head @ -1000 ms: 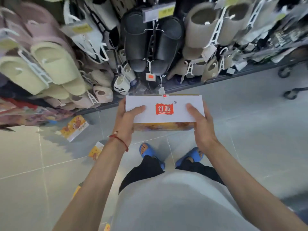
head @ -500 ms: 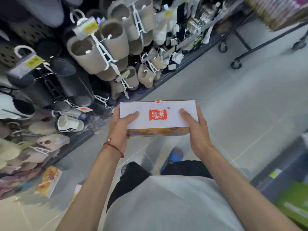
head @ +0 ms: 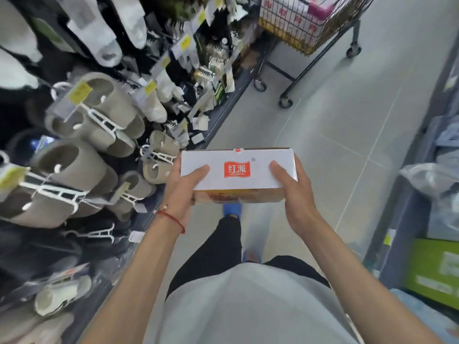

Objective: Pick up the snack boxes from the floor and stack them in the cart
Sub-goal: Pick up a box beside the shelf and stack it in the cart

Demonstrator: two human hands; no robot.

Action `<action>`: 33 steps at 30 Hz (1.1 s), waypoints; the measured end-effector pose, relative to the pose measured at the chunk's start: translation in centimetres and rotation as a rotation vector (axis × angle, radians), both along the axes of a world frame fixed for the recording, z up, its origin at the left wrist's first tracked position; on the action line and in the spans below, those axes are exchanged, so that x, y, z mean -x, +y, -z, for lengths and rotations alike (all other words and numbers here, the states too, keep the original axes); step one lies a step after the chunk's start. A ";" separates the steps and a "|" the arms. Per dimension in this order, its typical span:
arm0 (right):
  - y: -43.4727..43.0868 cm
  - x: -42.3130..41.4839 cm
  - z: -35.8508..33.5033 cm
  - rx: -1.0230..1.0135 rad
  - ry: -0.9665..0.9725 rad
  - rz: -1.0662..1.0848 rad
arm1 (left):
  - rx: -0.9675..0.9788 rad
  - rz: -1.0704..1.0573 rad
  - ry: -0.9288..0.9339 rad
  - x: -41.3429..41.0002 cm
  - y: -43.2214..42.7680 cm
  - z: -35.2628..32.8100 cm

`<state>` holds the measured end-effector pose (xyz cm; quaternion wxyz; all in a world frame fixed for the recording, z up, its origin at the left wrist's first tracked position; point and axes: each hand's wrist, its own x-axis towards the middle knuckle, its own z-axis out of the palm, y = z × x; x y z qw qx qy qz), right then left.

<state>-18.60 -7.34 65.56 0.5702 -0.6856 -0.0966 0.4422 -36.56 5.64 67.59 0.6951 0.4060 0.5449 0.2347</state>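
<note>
Bottom centre of the frame: your pale grey shirt (head: 248,306), with black trousers (head: 223,247) below it. One blue slipper (head: 232,209) steps forward on the grey tile floor (head: 347,135); the other foot shows only as a blurred blue edge near the shirt.

Both forearms reach up from the lower corners. There is a red string bracelet (head: 171,217) on your left wrist.

Centre of frame: the snack box (head: 238,170) is held level in the air in front of you, well above the floor, with its white face and red logo turned up and a yellow printed side facing you. Your left hand (head: 181,192) grips the left end, thumb lying on the white face and fingers wrapped round out of sight. Your right hand (head: 295,194) grips the right end the same way, thumb on top.

Left half of frame: a rack of grey slippers (head: 94,115) on white hangers with yellow price tags, blurred. Higher up are white socks and small packets, too smeared to name.

Right edge: a shelf unit holding a green carton (head: 432,269) and a clear plastic bag (head: 432,180).

Top right, farthest off: the wire cart (head: 310,23) stands on its castors, well apart from the box. Inside it are white boxes with red marks and a pink pack on top.
</note>
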 end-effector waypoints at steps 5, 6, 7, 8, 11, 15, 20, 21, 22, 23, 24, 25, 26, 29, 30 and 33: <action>4.4 -5.1 -1.0 -0.016 -0.023 0.060 | 0.005 0.131 -0.023 -6.6 7.5 0.2; 5.3 -5.9 -1.3 -0.015 -0.025 0.083 | 0.008 0.163 -0.014 -7.9 8.9 -0.1; 6.2 -6.8 -1.7 -0.012 -0.029 0.112 | 0.004 0.198 -0.006 -9.3 10.3 -0.3; 7.1 -7.7 -2.0 -0.015 -0.035 0.144 | 0.004 0.225 -0.005 -10.7 11.6 -0.4; 9.7 -10.4 -2.5 -0.014 -0.041 0.232 | -0.005 0.300 -0.027 -14.8 15.2 -0.7; 12.1 -14.5 -2.7 -0.028 -0.033 0.334 | -0.014 0.376 -0.030 -20.4 18.6 -1.3; 14.6 -21.0 -2.8 -0.041 -0.005 0.404 | -0.019 0.407 -0.029 -27.5 21.2 -1.7; 15.0 -22.6 -2.7 -0.046 0.001 0.415 | -0.020 0.409 -0.028 -29.1 21.6 -1.8; 15.4 -24.3 -2.6 -0.052 0.005 0.420 | -0.026 0.413 -0.032 -30.8 22.0 -1.8; 15.8 -26.0 -2.4 -0.057 0.008 0.424 | -0.035 0.417 -0.037 -32.5 22.4 -1.9; 16.1 -27.8 -2.3 -0.065 0.007 0.426 | -0.045 0.420 -0.037 -34.3 22.8 -1.9; 16.4 -29.6 -2.1 -0.072 0.007 0.428 | -0.054 0.416 -0.033 -36.2 23.2 -2.0; 16.7 -31.4 -2.0 -0.075 0.007 0.431 | -0.064 0.409 -0.029 -38.2 23.5 -2.0; 17.2 -37.1 -2.1 -0.077 0.002 0.421 | -0.087 0.393 -0.021 -44.1 24.4 -1.9; 17.3 -39.0 -2.2 -0.077 0.003 0.412 | -0.097 0.392 -0.015 -45.9 24.7 -1.9; 17.8 -44.8 -2.6 -0.073 0.003 0.378 | -0.091 0.394 -0.013 -51.1 25.4 -1.8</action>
